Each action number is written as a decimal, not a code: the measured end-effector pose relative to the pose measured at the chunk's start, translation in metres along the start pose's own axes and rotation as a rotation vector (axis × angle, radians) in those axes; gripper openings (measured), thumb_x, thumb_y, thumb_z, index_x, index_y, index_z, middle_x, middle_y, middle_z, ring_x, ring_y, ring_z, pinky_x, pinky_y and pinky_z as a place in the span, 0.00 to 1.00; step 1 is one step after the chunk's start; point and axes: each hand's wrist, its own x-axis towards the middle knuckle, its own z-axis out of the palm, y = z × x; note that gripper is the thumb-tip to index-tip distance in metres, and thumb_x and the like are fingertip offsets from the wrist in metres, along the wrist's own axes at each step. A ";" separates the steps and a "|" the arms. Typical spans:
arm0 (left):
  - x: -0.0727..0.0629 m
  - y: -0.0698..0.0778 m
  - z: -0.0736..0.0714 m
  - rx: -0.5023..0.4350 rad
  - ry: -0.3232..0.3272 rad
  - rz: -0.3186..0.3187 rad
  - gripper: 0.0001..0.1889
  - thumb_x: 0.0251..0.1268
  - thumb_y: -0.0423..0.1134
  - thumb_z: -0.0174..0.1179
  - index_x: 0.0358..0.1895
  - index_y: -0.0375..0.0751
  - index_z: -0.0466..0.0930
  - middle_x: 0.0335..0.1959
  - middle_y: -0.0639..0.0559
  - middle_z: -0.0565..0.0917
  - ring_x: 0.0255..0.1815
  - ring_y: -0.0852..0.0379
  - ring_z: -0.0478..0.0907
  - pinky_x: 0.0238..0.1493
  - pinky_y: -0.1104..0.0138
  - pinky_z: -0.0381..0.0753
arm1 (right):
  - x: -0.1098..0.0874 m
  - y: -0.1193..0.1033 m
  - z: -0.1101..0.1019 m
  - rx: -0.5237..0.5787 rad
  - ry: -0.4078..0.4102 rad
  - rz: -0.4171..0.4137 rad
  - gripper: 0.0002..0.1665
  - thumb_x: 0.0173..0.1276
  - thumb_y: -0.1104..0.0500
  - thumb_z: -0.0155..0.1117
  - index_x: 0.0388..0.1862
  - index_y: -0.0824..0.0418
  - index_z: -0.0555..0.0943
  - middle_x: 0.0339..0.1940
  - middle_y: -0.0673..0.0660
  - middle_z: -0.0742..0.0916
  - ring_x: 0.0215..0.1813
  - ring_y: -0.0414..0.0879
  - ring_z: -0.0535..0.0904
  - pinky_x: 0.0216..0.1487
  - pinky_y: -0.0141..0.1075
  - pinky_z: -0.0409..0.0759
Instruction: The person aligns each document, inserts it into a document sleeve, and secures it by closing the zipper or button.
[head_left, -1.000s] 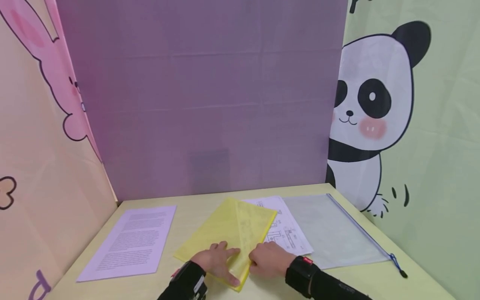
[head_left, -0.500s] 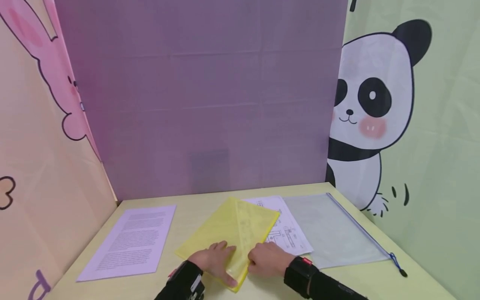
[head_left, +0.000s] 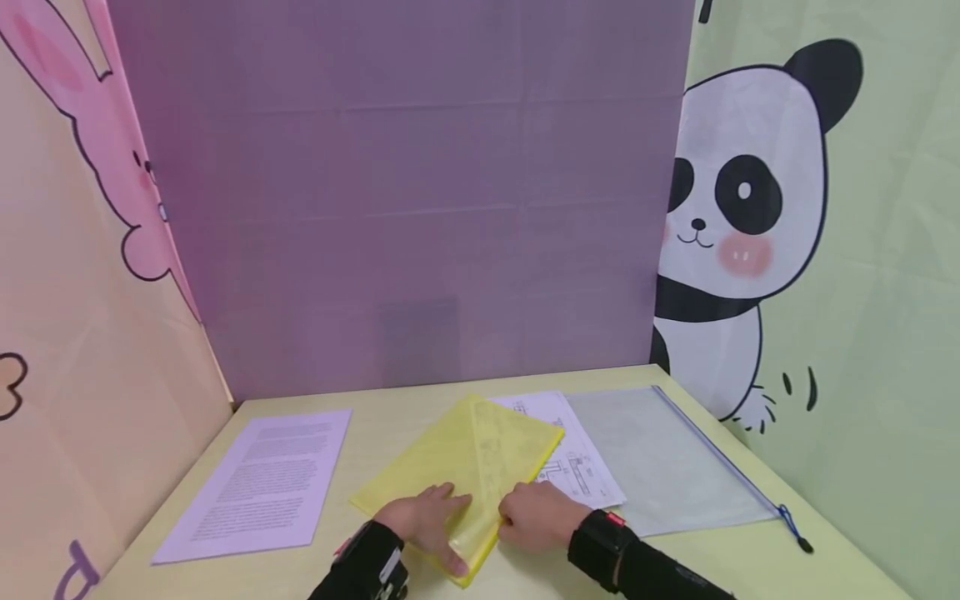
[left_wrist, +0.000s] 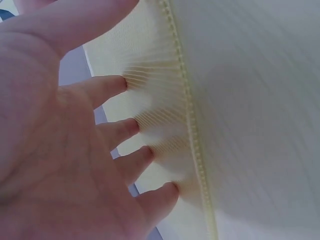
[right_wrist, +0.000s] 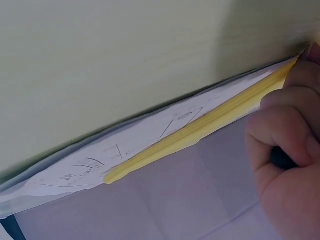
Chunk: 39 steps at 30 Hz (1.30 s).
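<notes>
You can pass between printed sheet (head_left: 255, 487) and yellow folder (head_left: 427, 458), widest at back; your left hand (head_left: 426, 521) and right hand (head_left: 542, 518) block the folder's near end, purple backdrop (head_left: 390, 208) bars the rear.

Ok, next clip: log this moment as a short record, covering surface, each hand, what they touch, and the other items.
Surface: pale table
Left hand: left hand, fingers spread, pressing on the yellow pouch
Right hand: right hand, fingers curled at the pouch's right edge
Pouch position: lying at an angle, partly covering a drawing sheet
Far left item: printed text sheet, apart from the pouch
Far right item: grey pouch with a blue edge strip
Backdrop: purple cloth
</notes>
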 end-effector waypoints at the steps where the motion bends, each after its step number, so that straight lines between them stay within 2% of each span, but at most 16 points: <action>1: 0.000 0.000 0.000 -0.003 0.001 -0.004 0.49 0.46 0.56 0.80 0.75 0.49 0.69 0.77 0.41 0.64 0.77 0.38 0.60 0.70 0.39 0.65 | 0.000 0.000 0.000 0.002 -0.002 0.001 0.18 0.65 0.54 0.64 0.17 0.48 0.70 0.16 0.42 0.70 0.19 0.38 0.65 0.25 0.31 0.63; 8: 0.004 0.002 -0.001 0.011 -0.004 -0.023 0.48 0.46 0.56 0.80 0.73 0.50 0.70 0.76 0.42 0.66 0.76 0.39 0.61 0.68 0.40 0.68 | 0.000 0.000 0.000 0.022 -0.015 0.026 0.19 0.66 0.53 0.64 0.17 0.48 0.70 0.15 0.43 0.70 0.19 0.38 0.64 0.25 0.31 0.62; 20: 0.002 0.002 -0.001 0.036 0.025 0.023 0.49 0.45 0.57 0.80 0.72 0.46 0.70 0.73 0.39 0.68 0.74 0.37 0.64 0.66 0.39 0.70 | 0.007 0.001 -0.002 -0.010 0.016 0.012 0.17 0.63 0.53 0.65 0.16 0.49 0.72 0.16 0.43 0.72 0.20 0.39 0.66 0.25 0.32 0.64; 27: 0.003 0.002 -0.001 0.024 0.005 0.008 0.48 0.46 0.57 0.80 0.72 0.47 0.70 0.74 0.40 0.68 0.74 0.38 0.64 0.67 0.41 0.70 | 0.007 0.007 0.000 -0.030 0.018 0.047 0.16 0.64 0.52 0.65 0.18 0.49 0.74 0.18 0.44 0.73 0.22 0.40 0.67 0.28 0.34 0.66; 39: 0.003 0.001 -0.001 0.020 0.003 0.001 0.48 0.46 0.57 0.80 0.73 0.48 0.69 0.75 0.41 0.67 0.75 0.38 0.62 0.68 0.41 0.69 | 0.006 0.006 -0.003 -0.034 0.009 0.065 0.16 0.64 0.53 0.65 0.18 0.50 0.73 0.17 0.45 0.72 0.21 0.40 0.66 0.26 0.34 0.65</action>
